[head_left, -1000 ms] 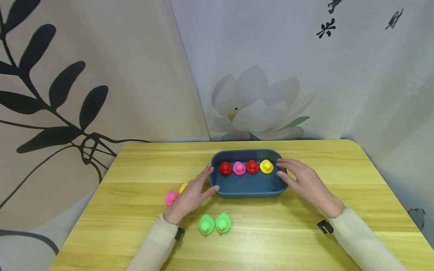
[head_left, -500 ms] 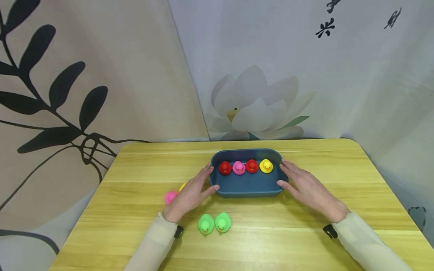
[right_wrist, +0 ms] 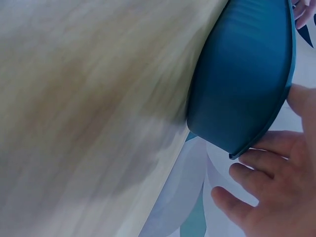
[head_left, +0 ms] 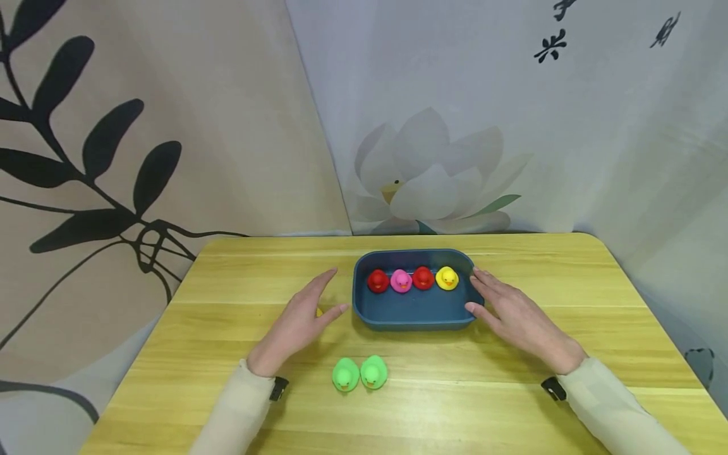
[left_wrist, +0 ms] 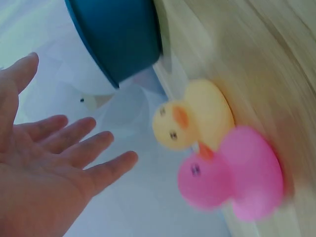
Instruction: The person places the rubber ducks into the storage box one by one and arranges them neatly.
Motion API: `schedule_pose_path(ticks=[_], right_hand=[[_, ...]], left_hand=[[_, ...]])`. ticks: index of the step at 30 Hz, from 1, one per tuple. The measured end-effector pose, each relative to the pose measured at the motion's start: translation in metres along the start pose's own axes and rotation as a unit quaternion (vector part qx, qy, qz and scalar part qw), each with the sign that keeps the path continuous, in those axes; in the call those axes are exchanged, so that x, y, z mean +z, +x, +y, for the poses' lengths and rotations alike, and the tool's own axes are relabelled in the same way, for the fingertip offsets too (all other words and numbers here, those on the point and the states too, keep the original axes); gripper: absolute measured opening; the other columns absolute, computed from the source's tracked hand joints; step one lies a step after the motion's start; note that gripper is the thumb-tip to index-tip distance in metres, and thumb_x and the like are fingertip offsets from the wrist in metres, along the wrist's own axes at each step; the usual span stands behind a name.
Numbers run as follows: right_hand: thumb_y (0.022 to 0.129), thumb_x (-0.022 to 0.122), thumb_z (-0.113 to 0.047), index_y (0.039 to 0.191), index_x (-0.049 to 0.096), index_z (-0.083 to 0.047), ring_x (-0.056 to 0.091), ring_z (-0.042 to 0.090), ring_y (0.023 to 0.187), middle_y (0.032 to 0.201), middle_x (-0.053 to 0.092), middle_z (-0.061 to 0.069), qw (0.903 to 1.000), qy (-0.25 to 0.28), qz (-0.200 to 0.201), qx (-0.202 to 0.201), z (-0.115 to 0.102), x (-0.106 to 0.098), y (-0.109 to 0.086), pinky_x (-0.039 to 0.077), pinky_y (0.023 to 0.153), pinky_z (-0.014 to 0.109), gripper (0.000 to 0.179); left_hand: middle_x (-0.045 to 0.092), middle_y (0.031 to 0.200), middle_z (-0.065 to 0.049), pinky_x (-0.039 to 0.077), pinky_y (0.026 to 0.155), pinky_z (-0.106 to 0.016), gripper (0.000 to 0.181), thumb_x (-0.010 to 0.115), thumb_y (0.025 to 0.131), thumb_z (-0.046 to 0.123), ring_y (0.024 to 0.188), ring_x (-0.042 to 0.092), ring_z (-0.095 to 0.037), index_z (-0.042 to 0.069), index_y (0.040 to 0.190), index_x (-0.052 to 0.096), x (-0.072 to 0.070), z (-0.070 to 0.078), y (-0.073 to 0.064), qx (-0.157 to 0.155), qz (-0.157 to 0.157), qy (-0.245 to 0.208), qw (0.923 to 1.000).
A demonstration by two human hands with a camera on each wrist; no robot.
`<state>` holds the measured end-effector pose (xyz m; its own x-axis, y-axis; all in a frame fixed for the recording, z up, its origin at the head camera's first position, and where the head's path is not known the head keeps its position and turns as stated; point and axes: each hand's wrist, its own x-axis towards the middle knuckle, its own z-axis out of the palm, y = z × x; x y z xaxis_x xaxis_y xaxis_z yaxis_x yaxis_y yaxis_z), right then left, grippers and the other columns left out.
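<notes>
A dark blue tray holds a row of toy ducks: red, pink, red and yellow. My right hand rests its thumb and fingertips at the tray's right end, fingers fairly straight along the rim in the right wrist view. To the tray's left, my left hand stands apart from it with fingers spread and nothing in the palm. Beyond those fingers, the left wrist view has another yellow duck and a pink duck side by side, mostly hidden in the head view.
Two green ducks sit together on the wooden table, in front of the tray. Behind the table's far edge hangs a printed cloth with leaves and a flower.
My left hand has come off the tray's left end and moved left. My right hand's fingers have settled closer against the right end. The tray and its ducks have stayed put.
</notes>
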<state>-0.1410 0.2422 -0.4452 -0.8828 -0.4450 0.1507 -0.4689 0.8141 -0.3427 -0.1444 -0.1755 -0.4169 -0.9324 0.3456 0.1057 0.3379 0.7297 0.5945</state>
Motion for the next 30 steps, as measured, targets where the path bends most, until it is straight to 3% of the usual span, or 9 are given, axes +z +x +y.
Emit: schedule_pose_path(ticks=[5,15,25,30], right_hand=[[0.108,0.057,-0.040,0.151,0.045,0.009,0.038,0.045,0.146,0.163,0.035,0.025,1.0000,-0.003,0.001,-0.002,0.000,-0.001,0.000,0.036,0.115,0.062,0.066],[0.108,0.053,-0.044,0.152,0.044,0.008,0.037,0.044,0.147,0.164,0.033,0.024,1.0000,0.001,-0.004,0.004,0.000,0.000,-0.001,0.036,0.116,0.061,0.068],[0.109,0.051,-0.046,0.154,0.042,0.007,0.038,0.045,0.147,0.165,0.032,0.023,0.9999,0.005,-0.011,0.011,-0.001,-0.001,0.000,0.035,0.116,0.061,0.070],[0.108,0.053,-0.043,0.154,0.042,0.007,0.038,0.045,0.146,0.165,0.032,0.023,0.9998,0.005,-0.012,0.012,-0.001,-0.001,-0.001,0.035,0.116,0.062,0.069]], left_hand=[[0.048,0.157,-0.015,0.039,0.116,-0.056,0.070,0.070,0.101,0.035,0.144,0.045,-0.037,0.007,0.158,0.041,-0.014,-0.011,-0.010,0.011,0.028,-0.002,0.9995],[0.065,0.138,-0.011,0.048,0.108,-0.057,0.046,0.076,0.096,0.021,0.131,0.058,-0.035,0.006,0.138,0.064,-0.035,-0.035,-0.033,0.020,0.032,-0.003,0.9993],[0.071,0.123,-0.012,0.053,0.099,-0.058,0.041,0.079,0.094,0.019,0.116,0.066,-0.034,0.003,0.130,0.068,-0.035,-0.057,-0.048,-0.002,0.046,-0.008,0.9989],[0.072,0.119,-0.014,0.055,0.098,-0.054,0.040,0.080,0.092,0.014,0.110,0.068,-0.032,-0.001,0.128,0.069,-0.032,-0.064,-0.053,-0.015,0.036,-0.013,0.9992]])
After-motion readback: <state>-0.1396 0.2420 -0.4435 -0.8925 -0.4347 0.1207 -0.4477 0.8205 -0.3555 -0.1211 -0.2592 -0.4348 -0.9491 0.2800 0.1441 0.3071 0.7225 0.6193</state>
